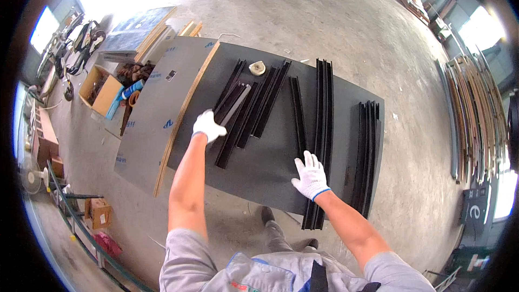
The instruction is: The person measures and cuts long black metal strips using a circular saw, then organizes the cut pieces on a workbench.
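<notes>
My left hand [208, 126], in a white knit glove, is at the near ends of the left-hand black metal channels [229, 99]. Its thumb is spread away from the fingers, and I see no grip on a channel. A lighter grey strip [236, 105] lies among them. My right hand [312, 176], gloved alike with blue at the cuff, has its fingers stretched out. It is over the long black channels [324, 108], near the lower end of a single shorter channel [298, 113]. Whether it touches them I cannot tell. More black channels [263, 103] lie slanted between my hands.
A dark grey sheet [265, 170] forms the work surface, with a wooden strip [186, 116] along its left part. A round whitish tape measure [257, 68] lies at the back. More channels [366, 151] rest at the right edge. A cardboard box [101, 91] stands left.
</notes>
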{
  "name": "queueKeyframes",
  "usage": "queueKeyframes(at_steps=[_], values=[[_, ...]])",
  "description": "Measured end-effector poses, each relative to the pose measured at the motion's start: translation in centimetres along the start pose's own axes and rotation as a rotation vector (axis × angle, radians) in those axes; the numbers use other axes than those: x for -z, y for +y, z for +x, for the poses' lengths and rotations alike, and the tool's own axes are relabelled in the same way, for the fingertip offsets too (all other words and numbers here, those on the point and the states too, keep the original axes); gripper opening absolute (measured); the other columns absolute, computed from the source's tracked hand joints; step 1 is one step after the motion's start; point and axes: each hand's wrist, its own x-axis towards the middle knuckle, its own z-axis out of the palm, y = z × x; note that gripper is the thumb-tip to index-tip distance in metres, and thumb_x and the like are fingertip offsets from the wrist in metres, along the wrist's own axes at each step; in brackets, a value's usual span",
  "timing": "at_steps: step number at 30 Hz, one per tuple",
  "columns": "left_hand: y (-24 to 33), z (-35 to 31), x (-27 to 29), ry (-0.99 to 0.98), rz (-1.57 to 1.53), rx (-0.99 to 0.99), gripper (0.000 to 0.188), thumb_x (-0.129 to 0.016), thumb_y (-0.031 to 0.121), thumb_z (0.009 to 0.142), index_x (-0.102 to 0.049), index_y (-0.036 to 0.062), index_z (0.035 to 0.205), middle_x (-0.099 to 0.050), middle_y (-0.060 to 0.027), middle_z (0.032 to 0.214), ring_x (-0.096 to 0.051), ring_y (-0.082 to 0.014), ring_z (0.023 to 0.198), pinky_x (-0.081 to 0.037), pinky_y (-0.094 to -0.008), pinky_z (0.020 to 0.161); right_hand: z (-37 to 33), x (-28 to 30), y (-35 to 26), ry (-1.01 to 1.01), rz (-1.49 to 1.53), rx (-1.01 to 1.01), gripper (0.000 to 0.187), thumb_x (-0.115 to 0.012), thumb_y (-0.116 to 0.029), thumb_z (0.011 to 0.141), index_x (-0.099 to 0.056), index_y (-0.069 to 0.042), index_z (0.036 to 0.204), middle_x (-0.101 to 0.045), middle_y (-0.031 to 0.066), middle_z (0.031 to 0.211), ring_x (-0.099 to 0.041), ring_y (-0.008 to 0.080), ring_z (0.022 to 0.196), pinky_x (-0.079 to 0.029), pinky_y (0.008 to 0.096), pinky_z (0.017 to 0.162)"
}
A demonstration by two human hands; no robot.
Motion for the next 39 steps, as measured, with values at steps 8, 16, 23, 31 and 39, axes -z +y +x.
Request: queueKeyframes(at_steps=[8,16,23,31,39], values=[[6.1,-5.0,-6.4,0.095,-0.092,-0.023,0.101,-0.085,0.035,0.062,-0.043,-0.0083,0.143,-0.052,-0.0267,0.143,-0.047,-0.0403,0.135,-0.041,-0.0422,0.114,1.6,-0.8,-5.3,0.043,0.080,0.011,0.074,-0.077,-0.035,0.069,-0.054,-0.003,0.132,-0.054,0.0197,0.125,-0.053,0.0352,0.114,-0.042,0.0473,0.093],[13.0,-2.8,-6.2,0.011,0.028,0.133,0.079,-0.086,0.036,0.065,-0.056,-0.0027,0.127,-0.058,-0.0193,0.133,-0.054,-0.0378,0.126,-0.049,-0.0451,0.105,6.5,-1.6,-0.7,0.071,-0.040,-0.030,0.054,-0.063,-0.020,0.081,-0.058,-0.005,0.134,-0.055,0.0194,0.133,-0.052,0.0355,0.121,-0.040,0.0446,0.097],[9.7,-2.4,-4.8,0.046,-0.016,0.196,0.076,-0.086,0.038,0.065,-0.060,-0.0066,0.121,-0.061,-0.0249,0.129,-0.057,-0.0407,0.122,-0.049,-0.0449,0.104,3.4,-0.1,-1.1,0.111,0.060,-0.025,0.068,-0.072,-0.024,0.076,-0.052,-0.007,0.139,-0.048,0.0244,0.143,-0.044,0.0406,0.132,-0.033,0.0502,0.110],[3.1,-1.5,-2.5,0.129,-0.165,0.228,0.067,-0.086,0.032,0.062,-0.063,-0.0092,0.109,-0.068,-0.0311,0.112,-0.067,-0.0425,0.108,-0.053,-0.0442,0.094,-7.8,-1.2,-0.5,0.150,0.255,-0.063,0.071,-0.075,-0.027,0.075,-0.051,-0.003,0.138,-0.044,0.0248,0.146,-0.039,0.0426,0.138,-0.029,0.0544,0.116],[6.4,-1.2,-4.0,0.144,-0.130,0.146,0.070,-0.087,0.035,0.062,-0.061,-0.0083,0.112,-0.067,-0.0311,0.115,-0.065,-0.0427,0.112,-0.051,-0.0449,0.097,-12.8,-0.1,-4.5,0.070,0.352,0.158,0.048,-0.071,-0.023,0.076,-0.065,-0.006,0.121,-0.054,0.0186,0.134,-0.047,0.0389,0.132,-0.035,0.0531,0.113]])
